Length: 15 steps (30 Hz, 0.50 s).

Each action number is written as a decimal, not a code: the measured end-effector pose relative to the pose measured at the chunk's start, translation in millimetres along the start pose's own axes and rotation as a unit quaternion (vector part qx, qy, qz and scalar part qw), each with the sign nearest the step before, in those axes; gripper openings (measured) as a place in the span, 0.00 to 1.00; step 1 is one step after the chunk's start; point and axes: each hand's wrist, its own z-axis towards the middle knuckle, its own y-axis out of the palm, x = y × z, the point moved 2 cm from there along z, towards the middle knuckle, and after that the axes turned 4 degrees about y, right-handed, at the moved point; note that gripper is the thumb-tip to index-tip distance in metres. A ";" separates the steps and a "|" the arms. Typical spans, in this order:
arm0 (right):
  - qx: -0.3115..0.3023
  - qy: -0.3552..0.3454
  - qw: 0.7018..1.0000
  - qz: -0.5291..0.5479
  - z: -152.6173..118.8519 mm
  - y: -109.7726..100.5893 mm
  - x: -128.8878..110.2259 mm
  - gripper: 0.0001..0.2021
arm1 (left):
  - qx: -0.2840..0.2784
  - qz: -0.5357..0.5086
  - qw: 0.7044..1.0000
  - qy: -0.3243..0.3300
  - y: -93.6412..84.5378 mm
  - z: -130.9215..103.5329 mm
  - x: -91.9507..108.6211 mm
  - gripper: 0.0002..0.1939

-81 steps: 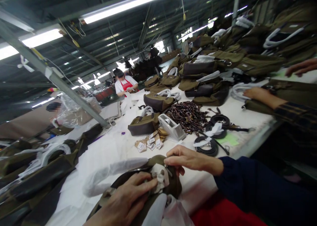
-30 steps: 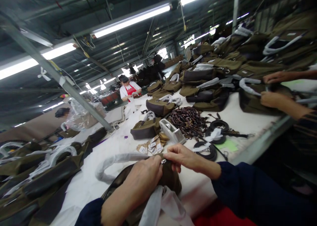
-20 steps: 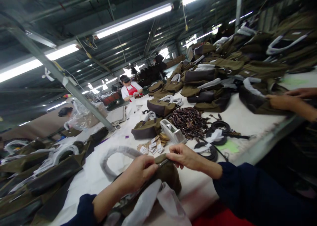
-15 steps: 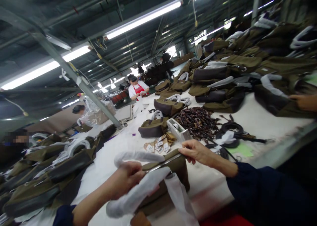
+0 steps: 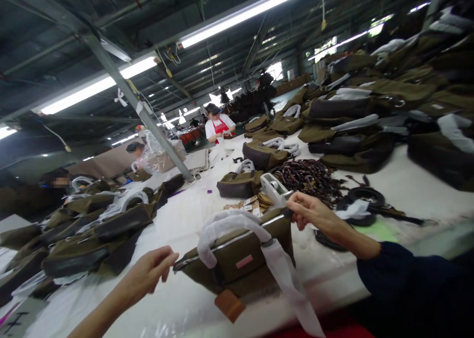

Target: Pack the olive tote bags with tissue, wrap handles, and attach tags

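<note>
An olive bag [image 5: 255, 259] with white-wrapped handles stands on the white table [image 5: 163, 298] in front of me. Its top zipper shows, and a brown leather tag [image 5: 229, 306] hangs at its lower front. With thumb and fingers, my right hand [image 5: 314, 217] pinches the bag's right top corner. My left hand [image 5: 153, 271] is at the left zipper end, its fingertips closed on or against the zipper tip.
Beyond the bag lie a tape dispenser [image 5: 274, 190], brown tags [image 5: 255, 204], a heap of dark straps [image 5: 311, 180] and coiled black straps [image 5: 365, 200]. Bags pile up on the left [image 5: 122, 224] and right [image 5: 344, 111]. A person in a red apron [image 5: 220, 126] stands at the far end.
My left hand has moved left from the middle of the zipper to its left end. The bag's front and pink label now show, with the handle upright. The view has shifted left.
</note>
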 end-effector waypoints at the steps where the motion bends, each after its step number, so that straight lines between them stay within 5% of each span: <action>1: 0.036 -0.009 0.999 0.026 -8.1 -0.5 3.3 0.22 | 0.042 -0.021 0.999 0.002 -1.1 2.5 -6.4 0.25; 4: 0.118 -0.041 0.990 0.058 -52.0 14.3 16.1 0.22 | 0.133 -0.145 0.980 -0.002 6.1 15.6 -14.7 0.25; 8: -0.154 0.038 0.987 -0.024 -107.6 74.5 35.2 0.14 | 0.127 -0.330 0.935 0.024 42.9 35.9 -0.8 0.26; 11: -0.116 0.026 0.990 -0.078 -108.0 93.2 43.4 0.13 | 0.065 -0.367 0.925 0.071 70.5 38.2 8.5 0.21; 15: -0.039 -0.016 0.990 -0.136 -80.3 86.5 47.9 0.19 | -0.050 -0.406 0.910 0.070 104.0 23.7 3.6 0.21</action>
